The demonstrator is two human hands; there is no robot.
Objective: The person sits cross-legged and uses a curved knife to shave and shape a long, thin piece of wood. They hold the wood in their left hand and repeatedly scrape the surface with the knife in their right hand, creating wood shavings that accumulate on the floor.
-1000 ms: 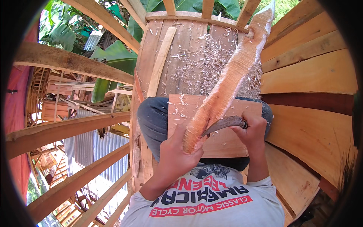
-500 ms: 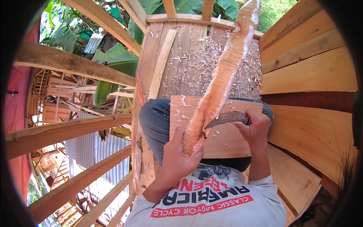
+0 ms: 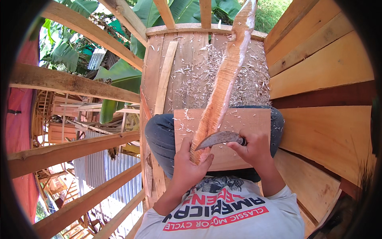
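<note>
A long, rough piece of wood (image 3: 223, 81), orange-brown with ridged cut marks and a pale edge, slants from my lap up to the far railing. My left hand (image 3: 190, 162) is closed around its near end. In my right hand (image 3: 251, 149) is a curved knife (image 3: 221, 138) with a dark, stained blade, gripped by its handle. The blade lies across the wood just above my left thumb, its tip pointing left. Beneath, a flat wooden board (image 3: 246, 123) rests across my legs with a few shavings on it. My right fingers partly hide the knife's handle.
Pale curled shavings (image 3: 250, 79) cover the plank floor (image 3: 185, 51) ahead. A loose wooden strip (image 3: 165, 77) lies at the left of the planks. Wooden rails (image 3: 75, 147) stand to my left, and a plank wall (image 3: 322, 79) rises close on my right.
The knife and my right hand have moved left and nearer to me, toward the wood's near end. The wood has shifted slightly left within the view and stands a little steeper.
</note>
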